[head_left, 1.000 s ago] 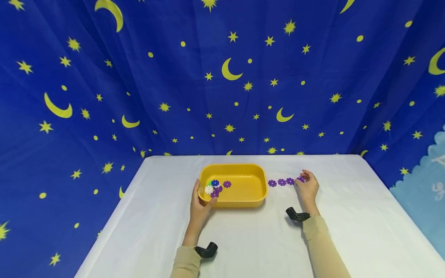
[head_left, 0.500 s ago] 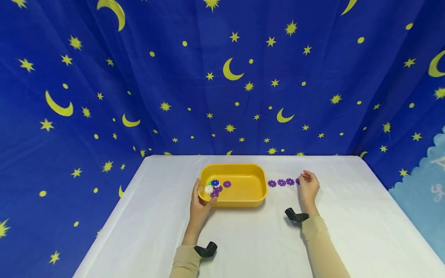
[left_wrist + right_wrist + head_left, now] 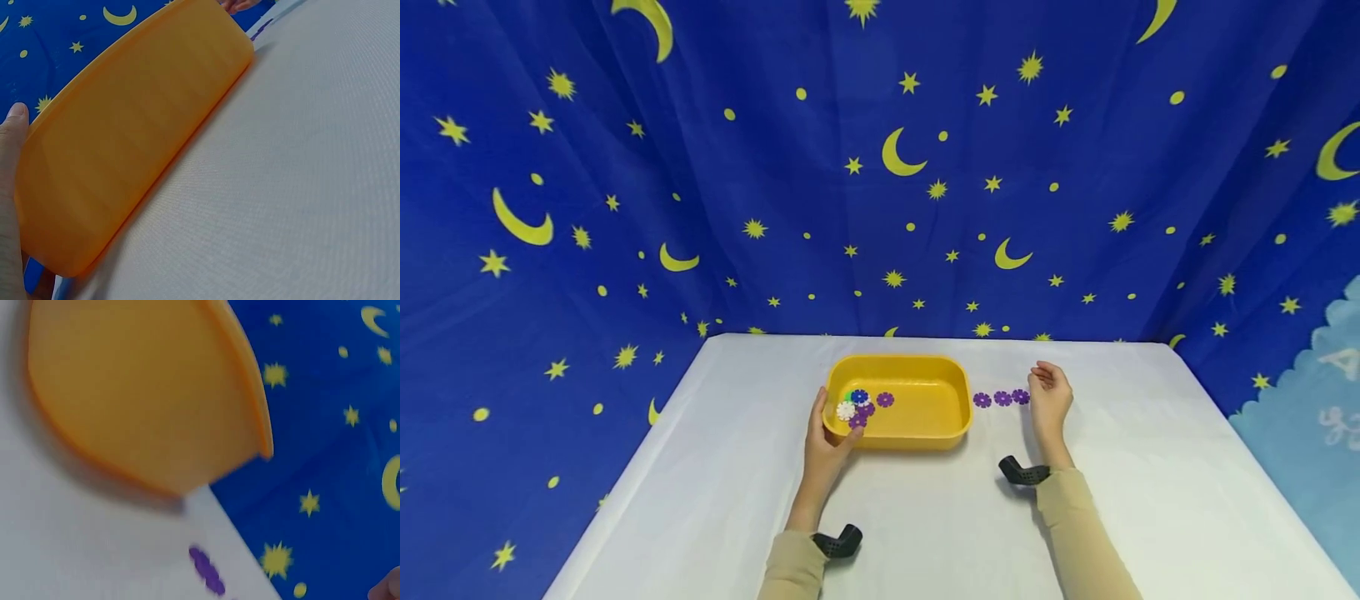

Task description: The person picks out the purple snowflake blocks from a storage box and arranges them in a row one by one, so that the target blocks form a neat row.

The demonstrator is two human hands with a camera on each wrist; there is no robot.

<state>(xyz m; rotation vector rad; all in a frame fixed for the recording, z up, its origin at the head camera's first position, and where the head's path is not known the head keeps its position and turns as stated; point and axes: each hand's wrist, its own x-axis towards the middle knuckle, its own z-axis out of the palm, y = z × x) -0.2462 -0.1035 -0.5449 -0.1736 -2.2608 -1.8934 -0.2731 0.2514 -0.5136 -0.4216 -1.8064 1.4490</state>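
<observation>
Gripping yellow tub (image 3: 917,443) by left end with left hand (image 3: 824,454). Holding right hand (image 3: 1049,407) at right end of row of purple discs (image 3: 1003,398), on surface (image 3: 940,517) right of tub; unable to tell if pinching with those fingers. Apparently lining up purple; probably calls next for fetching lone purple disc (image 3: 885,400) from tub.

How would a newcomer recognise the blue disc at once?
On the white table stands a yellow tray. At its left end, near the left hand, lies the blue disc. Only it is blue; its neighbours are purple, white and green.
</observation>
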